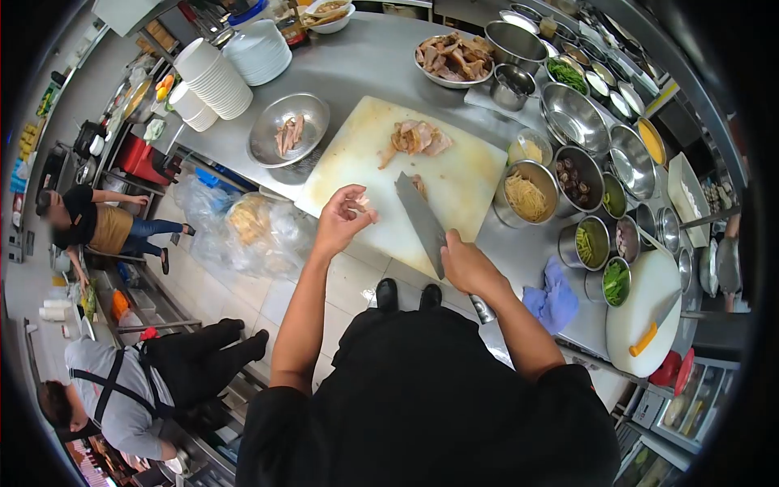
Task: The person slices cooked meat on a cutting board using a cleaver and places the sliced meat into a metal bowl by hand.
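My right hand (472,266) is wrapped round the handle of a cleaver (419,221), whose broad blade reaches over the white cutting board (345,166). Pinched in the fingers of my left hand (344,223) is a small pale piece of meat (363,201), partly hidden by the fingers. Farther up the board lies a heap of cooked meat (417,138). A smaller scrap of meat (419,186) sits right beside the blade. Left of the board, a metal bowl (316,114) contains several meat strips (289,135).
Behind the board stands a bowl of meat pieces (454,58). Metal pots, one with shredded food (529,195), line the right side. A purple cloth (552,299) and a yellow-handled knife (645,339) on a round board lie there. Stacked white bowls (215,81) stand left. Two people work at left.
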`<state>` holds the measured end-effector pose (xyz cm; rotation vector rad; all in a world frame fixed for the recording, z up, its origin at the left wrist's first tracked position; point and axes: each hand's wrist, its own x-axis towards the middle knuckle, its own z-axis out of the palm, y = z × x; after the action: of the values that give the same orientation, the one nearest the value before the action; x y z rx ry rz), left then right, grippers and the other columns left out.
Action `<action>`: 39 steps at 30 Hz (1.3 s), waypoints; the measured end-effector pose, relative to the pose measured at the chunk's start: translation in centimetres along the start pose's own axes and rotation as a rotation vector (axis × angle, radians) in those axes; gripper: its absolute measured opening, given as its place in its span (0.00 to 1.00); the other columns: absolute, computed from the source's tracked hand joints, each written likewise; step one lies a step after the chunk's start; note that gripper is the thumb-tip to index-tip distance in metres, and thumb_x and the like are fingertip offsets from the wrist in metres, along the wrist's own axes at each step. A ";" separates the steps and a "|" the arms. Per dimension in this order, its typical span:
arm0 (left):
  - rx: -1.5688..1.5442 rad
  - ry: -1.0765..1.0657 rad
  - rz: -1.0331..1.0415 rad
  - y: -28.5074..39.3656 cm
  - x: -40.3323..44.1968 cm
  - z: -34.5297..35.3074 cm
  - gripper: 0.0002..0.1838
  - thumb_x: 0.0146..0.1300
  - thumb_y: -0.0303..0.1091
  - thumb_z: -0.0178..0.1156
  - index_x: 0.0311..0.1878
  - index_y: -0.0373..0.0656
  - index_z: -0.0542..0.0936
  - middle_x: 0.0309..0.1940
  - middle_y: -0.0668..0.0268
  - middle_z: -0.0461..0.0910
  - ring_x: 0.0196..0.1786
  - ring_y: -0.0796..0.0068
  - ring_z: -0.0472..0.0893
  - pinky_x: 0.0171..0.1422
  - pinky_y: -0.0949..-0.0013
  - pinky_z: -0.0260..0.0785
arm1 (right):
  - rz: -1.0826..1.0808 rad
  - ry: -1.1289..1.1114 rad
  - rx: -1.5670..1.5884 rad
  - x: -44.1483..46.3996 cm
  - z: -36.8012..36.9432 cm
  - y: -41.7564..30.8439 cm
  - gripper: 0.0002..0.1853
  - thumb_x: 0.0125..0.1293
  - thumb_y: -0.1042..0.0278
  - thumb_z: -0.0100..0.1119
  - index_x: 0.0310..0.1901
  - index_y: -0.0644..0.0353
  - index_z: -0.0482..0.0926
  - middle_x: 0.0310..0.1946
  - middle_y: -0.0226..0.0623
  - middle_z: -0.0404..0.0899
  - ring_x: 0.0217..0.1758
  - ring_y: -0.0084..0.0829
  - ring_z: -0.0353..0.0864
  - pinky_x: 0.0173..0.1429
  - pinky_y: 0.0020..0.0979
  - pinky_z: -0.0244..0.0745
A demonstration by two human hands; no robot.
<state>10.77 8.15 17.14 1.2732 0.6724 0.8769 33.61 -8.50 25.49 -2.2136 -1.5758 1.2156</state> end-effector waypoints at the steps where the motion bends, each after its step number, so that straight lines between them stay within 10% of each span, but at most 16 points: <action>1: 0.313 0.019 0.076 -0.3 0.2 0.0 0.24 0.58 0.22 0.73 0.57 0.36 0.77 0.47 0.65 0.78 0.43 0.78 0.80 0.47 0.72 0.76 | -0.003 -0.003 -0.011 -0.3 -0.3 -0.6 0.17 0.78 0.64 0.39 0.54 0.74 0.66 0.40 0.74 0.80 0.45 0.66 0.83 0.56 0.58 0.74; 12: 0.522 0.186 0.080 -1.8 0.7 0.8 0.17 0.58 0.30 0.76 0.43 0.37 0.77 0.25 0.74 0.77 0.26 0.88 0.73 0.29 0.79 0.65 | 0.018 0.031 -0.026 -1.0 -0.3 -1.5 0.16 0.78 0.64 0.40 0.52 0.72 0.66 0.39 0.75 0.80 0.46 0.71 0.81 0.56 0.61 0.71; 21: 0.402 0.144 -0.237 -3.3 2.2 -0.6 0.14 0.71 0.39 0.66 0.47 0.36 0.81 0.26 0.67 0.81 0.27 0.80 0.77 0.31 0.75 0.70 | -0.061 0.003 0.022 0.2 0.6 -1.7 0.16 0.77 0.63 0.43 0.51 0.72 0.66 0.36 0.74 0.80 0.43 0.71 0.81 0.54 0.60 0.72; 23: 0.542 0.167 -0.071 -4.3 1.7 -1.0 0.10 0.71 0.32 0.64 0.49 0.37 0.82 0.38 0.64 0.82 0.38 0.80 0.79 0.35 0.76 0.71 | -0.141 0.054 -0.043 0.7 1.3 -0.9 0.14 0.79 0.62 0.41 0.49 0.68 0.64 0.21 0.55 0.78 0.16 0.46 0.78 0.30 0.49 0.74; 29: 0.668 -0.151 0.250 -1.1 -0.2 -0.8 0.22 0.60 0.27 0.66 0.59 0.45 0.81 0.54 0.62 0.74 0.56 0.69 0.74 0.44 0.72 0.74 | -0.135 0.040 -0.022 0.8 1.1 -0.5 0.14 0.79 0.61 0.42 0.50 0.67 0.64 0.21 0.51 0.78 0.15 0.41 0.78 0.26 0.45 0.74; 39: 0.934 -0.290 0.262 0.3 -0.2 -2.0 0.27 0.54 0.28 0.67 0.61 0.47 0.82 0.48 0.61 0.72 0.50 0.60 0.73 0.56 0.64 0.70 | 0.011 -0.025 0.112 -0.6 -1.2 -2.1 0.15 0.78 0.62 0.42 0.49 0.69 0.65 0.26 0.59 0.81 0.18 0.48 0.81 0.34 0.51 0.76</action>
<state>8.97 9.00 17.03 2.3154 0.7107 0.5554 32.90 -7.74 27.78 -2.1493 -1.4680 1.3051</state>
